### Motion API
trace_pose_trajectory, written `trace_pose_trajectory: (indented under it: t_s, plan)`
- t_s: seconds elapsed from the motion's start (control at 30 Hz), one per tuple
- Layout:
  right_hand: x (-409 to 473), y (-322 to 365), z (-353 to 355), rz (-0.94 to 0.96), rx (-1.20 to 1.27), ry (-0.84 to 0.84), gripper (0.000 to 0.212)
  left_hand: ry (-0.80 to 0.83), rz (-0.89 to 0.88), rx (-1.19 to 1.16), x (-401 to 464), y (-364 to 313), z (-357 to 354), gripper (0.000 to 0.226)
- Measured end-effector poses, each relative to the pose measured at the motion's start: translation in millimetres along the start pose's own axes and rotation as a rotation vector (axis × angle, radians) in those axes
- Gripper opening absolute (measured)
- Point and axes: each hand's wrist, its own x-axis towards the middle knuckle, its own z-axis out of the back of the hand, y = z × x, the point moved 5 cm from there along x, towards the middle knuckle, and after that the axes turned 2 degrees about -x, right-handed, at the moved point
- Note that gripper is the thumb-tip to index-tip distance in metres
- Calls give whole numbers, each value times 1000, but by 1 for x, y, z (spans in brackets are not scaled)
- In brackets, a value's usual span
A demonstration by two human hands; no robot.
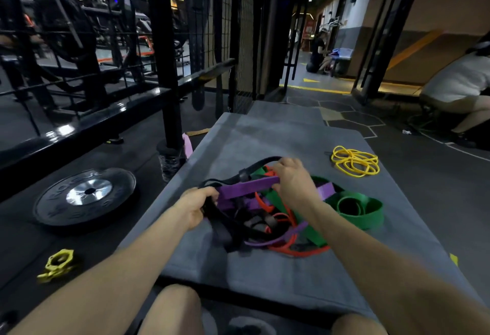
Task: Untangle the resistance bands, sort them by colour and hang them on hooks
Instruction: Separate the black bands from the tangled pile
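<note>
A tangle of resistance bands lies on a grey mat (265, 276): purple band (246, 188), black band (225, 228), orange-red band (299, 251) and wide green band (358, 208). My left hand (197, 208) grips the black band and the purple band's left end. My right hand (293, 182) is closed on the purple band's right end, holding it stretched above the pile. A thin yellow band (354, 161) lies coiled apart at the mat's right. No hooks are clearly visible.
A black weight plate (84, 196) and a yellow barbell collar (57, 264) lie on the floor at left. A black rack post (169, 74) and mesh fence stand behind the mat. A person (458, 85) crouches at right; another kneels far back.
</note>
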Motion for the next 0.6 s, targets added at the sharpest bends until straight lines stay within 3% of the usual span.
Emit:
trace_pose_trajectory:
  t_s: [0.27, 0.5, 0.6]
  plan:
    - [18, 68, -57, 153, 74, 232, 59, -14, -67, -161, 16, 12, 25, 8]
    - [21, 85, -90, 160, -113, 309, 69, -69, -92, -350, 20, 38, 34, 14]
    - [19, 90, -104, 183, -159, 338, 60, -58, -87, -405, 15, 50, 37, 15]
